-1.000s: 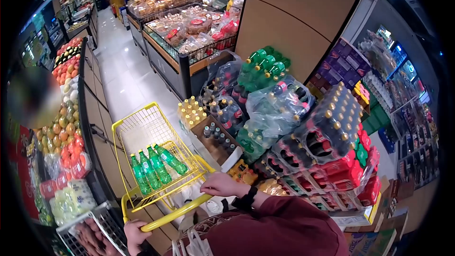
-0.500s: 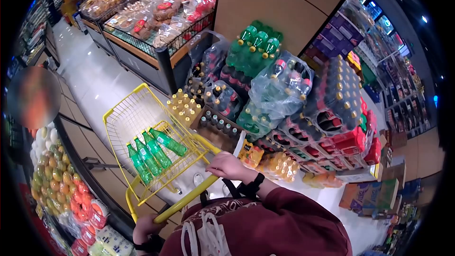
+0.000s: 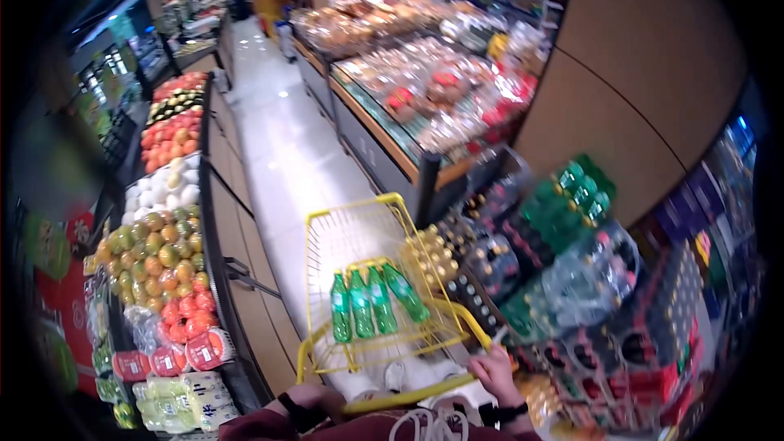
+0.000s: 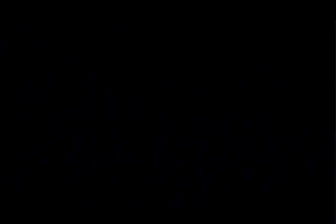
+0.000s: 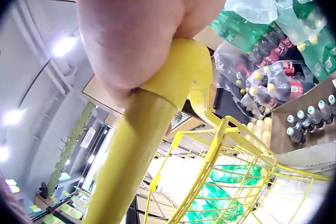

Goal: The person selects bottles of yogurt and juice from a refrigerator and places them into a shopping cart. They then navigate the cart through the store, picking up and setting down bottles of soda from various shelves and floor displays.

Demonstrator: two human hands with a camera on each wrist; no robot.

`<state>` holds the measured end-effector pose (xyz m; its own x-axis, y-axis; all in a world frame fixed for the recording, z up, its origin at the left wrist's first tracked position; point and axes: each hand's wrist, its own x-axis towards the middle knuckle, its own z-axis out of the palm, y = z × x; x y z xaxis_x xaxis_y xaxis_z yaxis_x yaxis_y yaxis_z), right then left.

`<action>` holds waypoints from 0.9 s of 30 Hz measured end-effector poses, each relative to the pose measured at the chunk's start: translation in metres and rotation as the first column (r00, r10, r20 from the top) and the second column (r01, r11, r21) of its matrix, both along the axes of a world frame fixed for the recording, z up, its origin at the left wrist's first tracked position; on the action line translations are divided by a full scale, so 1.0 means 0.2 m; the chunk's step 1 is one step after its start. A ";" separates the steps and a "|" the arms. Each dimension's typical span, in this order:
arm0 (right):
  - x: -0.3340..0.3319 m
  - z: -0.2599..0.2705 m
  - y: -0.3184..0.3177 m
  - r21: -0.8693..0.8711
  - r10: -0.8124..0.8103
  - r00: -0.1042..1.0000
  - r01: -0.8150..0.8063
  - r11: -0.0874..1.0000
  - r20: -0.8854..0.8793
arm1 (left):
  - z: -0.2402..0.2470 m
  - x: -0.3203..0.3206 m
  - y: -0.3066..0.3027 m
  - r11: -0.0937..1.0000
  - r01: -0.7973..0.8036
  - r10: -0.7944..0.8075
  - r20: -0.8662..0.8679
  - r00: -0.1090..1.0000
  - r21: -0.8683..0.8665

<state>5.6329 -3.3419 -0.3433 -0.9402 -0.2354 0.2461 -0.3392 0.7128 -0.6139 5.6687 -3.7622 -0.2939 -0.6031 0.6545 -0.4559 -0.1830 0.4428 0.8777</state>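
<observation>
A yellow shopping cart point(image 3: 353, 211) is in front of me, with several green soda bottles point(image 3: 360, 302) lying side by side in its basket. At the right end of the cart's yellow handle point(image 3: 408, 396), my right hand point(image 3: 492, 371) grips the bar. The right wrist view shows that hand point(image 5: 136, 29) wrapped over the handle's corner point(image 5: 181, 71), with the basket point(image 5: 215, 150) beyond. My left hand point(image 3: 320, 398) holds the handle's left end, its fingers partly hidden. The left wrist view is black.
A produce stand with tomatoes point(image 3: 189, 317) and wrapped packs runs along the left. Packaged bread fills a display point(image 3: 433, 86) ahead on the right. Stacked drink packs point(image 3: 572, 278) stand close by the cart's right side. A tiled aisle point(image 3: 273, 131) stretches ahead between the stands.
The view dipped and swung right, then rose and turned back left towards the aisle. The cart's handle now lies more level across the view. Both hands stay on the handle; the bottles stay in the basket.
</observation>
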 end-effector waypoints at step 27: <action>-1.25 -0.93 -0.73 0.141 0.139 0.700 -0.326 0.935 0.700 | -0.94 -1.09 0.25 0.535 -0.350 0.323 -0.197 0.926 -0.769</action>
<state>5.3829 -3.4878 -0.5289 -0.7379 -0.4310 -0.5193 -0.0806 0.8203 -0.5662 5.4510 -3.7125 -0.4819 -0.7221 -0.2006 -0.6621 -0.4498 0.8633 0.2290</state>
